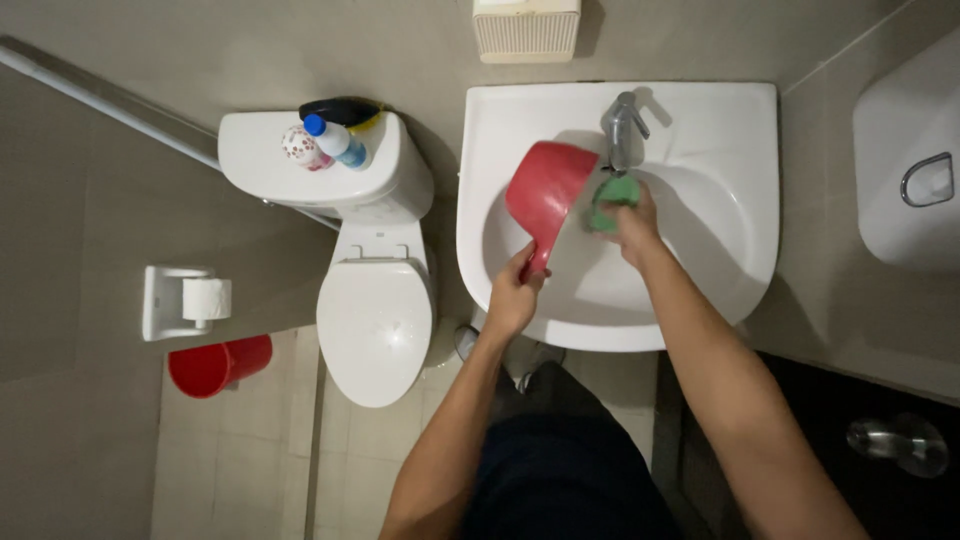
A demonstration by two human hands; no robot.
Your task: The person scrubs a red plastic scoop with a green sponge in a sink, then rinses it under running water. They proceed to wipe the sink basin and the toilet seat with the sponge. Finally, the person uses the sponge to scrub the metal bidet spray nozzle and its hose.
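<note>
My left hand (513, 296) grips the handle of a red plastic dipper (545, 190), held tilted over the left part of a white sink (720, 270). My right hand (630, 220) is closed on a green sponge (614, 196), just under the chrome tap (622, 128) and beside the dipper's rim. Both forearms reach out over the sink's front edge.
A white toilet (375, 330) with its lid down stands to the left of the sink, bottles (335, 140) on its tank. A red bucket (215, 365) sits on the floor beneath a toilet paper holder (185, 300). At far right hang a white fixture (915, 170) and a door handle (900, 440).
</note>
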